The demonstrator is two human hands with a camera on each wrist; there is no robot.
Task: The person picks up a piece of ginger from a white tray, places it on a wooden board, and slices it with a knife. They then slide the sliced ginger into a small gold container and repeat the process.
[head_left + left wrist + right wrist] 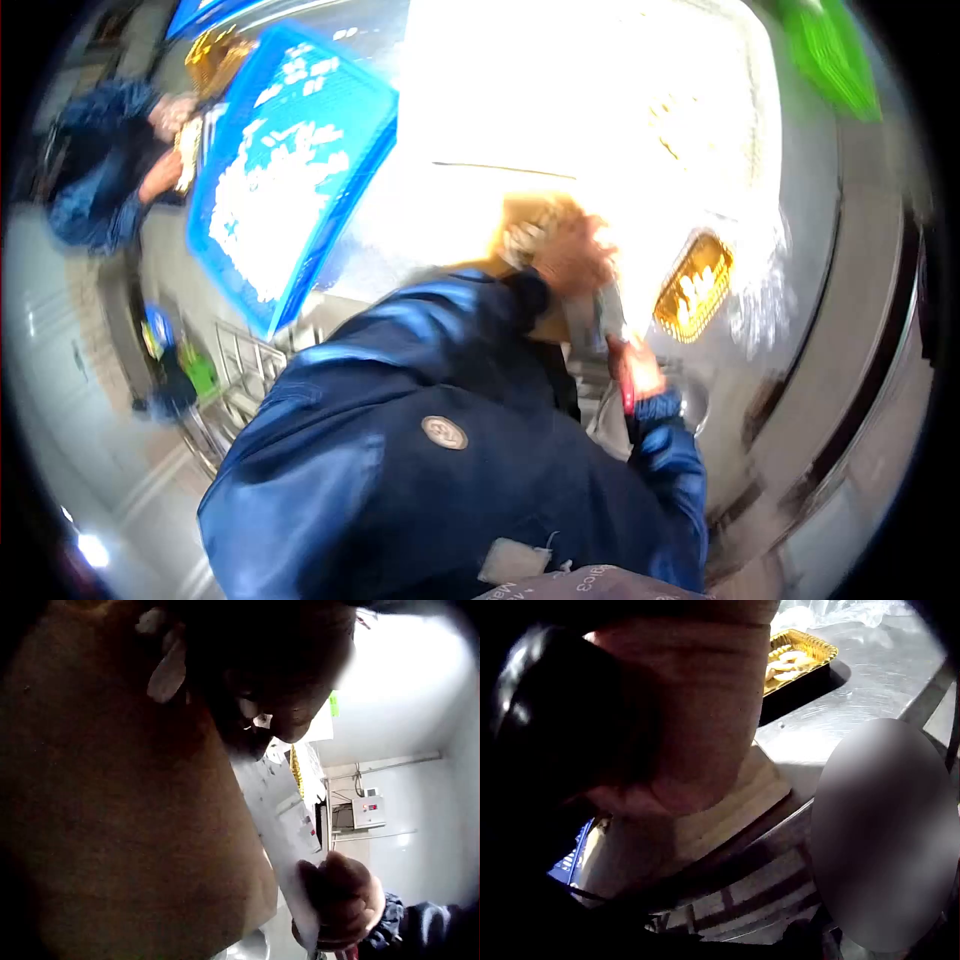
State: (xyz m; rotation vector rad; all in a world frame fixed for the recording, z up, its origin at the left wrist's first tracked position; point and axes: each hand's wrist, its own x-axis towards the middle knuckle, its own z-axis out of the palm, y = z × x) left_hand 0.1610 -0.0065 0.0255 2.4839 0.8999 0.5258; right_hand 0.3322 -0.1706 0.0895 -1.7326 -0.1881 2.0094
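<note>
My right hand (637, 368) grips a knife by its red handle (628, 392); the knife blade (264, 817) runs along the edge of a tan cutting board (135, 825) in the left wrist view. Near the far end of the blade is my left hand (575, 255), fingers bent downward with small pale bits by the fingertips. Its grip is dark and blurred, so I cannot tell whether it holds anything. Pale food pieces (527, 235) lie on the board beside it. In the right wrist view, my right hand (690, 712) hides the knife.
A gold tray (720, 255) of pale pieces stands to the right, beside clear plastic (765, 290). A blue crate (375, 105) with many white pieces is at left. Beyond it another person's hands (165, 165) hold something pale. A large, glaring white surface (590, 90) lies ahead.
</note>
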